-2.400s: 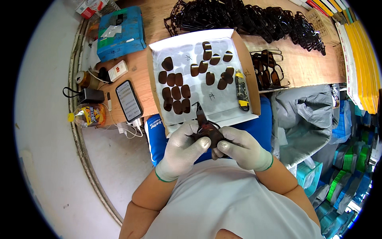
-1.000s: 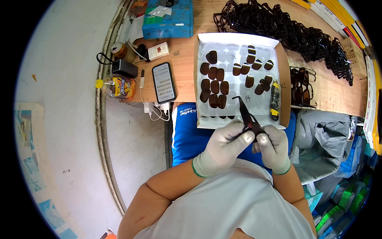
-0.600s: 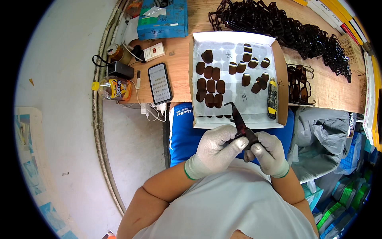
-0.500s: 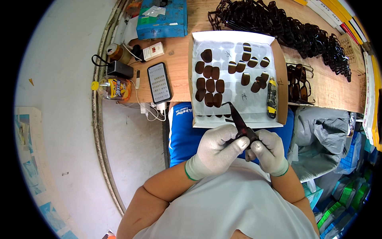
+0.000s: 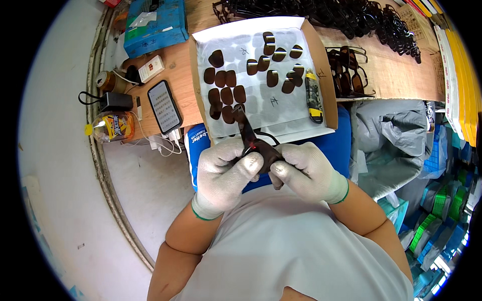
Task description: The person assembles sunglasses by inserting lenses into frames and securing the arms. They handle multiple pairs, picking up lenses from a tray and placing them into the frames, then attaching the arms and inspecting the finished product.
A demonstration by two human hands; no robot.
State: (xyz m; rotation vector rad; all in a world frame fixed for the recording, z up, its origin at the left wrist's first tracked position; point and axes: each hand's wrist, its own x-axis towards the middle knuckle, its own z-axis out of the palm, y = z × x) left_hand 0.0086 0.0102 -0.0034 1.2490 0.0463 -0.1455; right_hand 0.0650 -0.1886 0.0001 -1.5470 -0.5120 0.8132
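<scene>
My left hand [image 5: 226,173] and my right hand [image 5: 309,173], both in white gloves with green cuffs, are closed on a pair of dark brown sunglasses [image 5: 265,154]. The two thumbs press on the front part from either side. One temple [image 5: 246,131] points away from me over the near edge of a shallow cardboard tray [image 5: 327,75]; the other arches toward the right hand. My curled fingers hide part of the frame. On the tray's white lining lie several dark lenses [image 5: 220,79], in a left group and a right group.
A black-and-yellow utility knife [image 5: 314,98] lies along the tray's right side. Several sunglasses [image 5: 346,72] sit right of it, with a heap of dark frames [image 5: 346,20] behind. A phone [image 5: 164,107], power bank [image 5: 115,102], bottle [image 5: 113,126] and blue box [image 5: 155,27] are at left.
The view has shifted, so the tray and bench appear farther left and higher. The sunglasses have turned slightly in my hands, and the second temple shows more. Both hands keep their hold.
</scene>
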